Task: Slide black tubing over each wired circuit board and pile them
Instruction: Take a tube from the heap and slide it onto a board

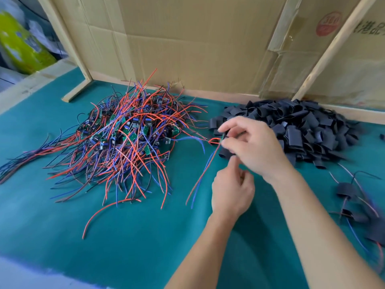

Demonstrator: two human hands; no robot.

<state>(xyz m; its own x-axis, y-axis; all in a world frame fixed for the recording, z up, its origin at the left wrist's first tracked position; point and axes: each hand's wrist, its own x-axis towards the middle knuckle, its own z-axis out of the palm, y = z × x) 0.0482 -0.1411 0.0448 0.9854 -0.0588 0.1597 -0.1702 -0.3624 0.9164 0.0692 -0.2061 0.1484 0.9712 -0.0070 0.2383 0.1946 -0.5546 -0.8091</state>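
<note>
A small green circuit board (223, 136) with red and blue wires (205, 170) is pinched in the fingertips of the right hand (253, 146), held just above the green surface (129, 236) at the near left edge of the heap of black tubing pieces (302, 130). Its wires loop at the board and trail down and toward the viewer across the cloth. A short black tubing piece (226, 153) sits just under the right hand's fingers, though whether the hand actually holds it cannot be told. The left hand (232, 192) is just below and nearer, fingers curled, index finger pointing up toward the board; whether it grips a wire or anything else cannot be told. The two hands are close together, the right forearm crossing above the left. To the left, well apart from the hands, lies a large tangled pile of wired circuit boards (129, 134), red, blue and black leads fanning outward. At the right edge, blurred, lie a few sleeved boards (352, 197) with wires sticking out. Behind everything stands a cardboard wall (198, 42) braced by pale wooden strips (66, 42), and a yellow-green bag (23, 44) shows at far left.
</note>
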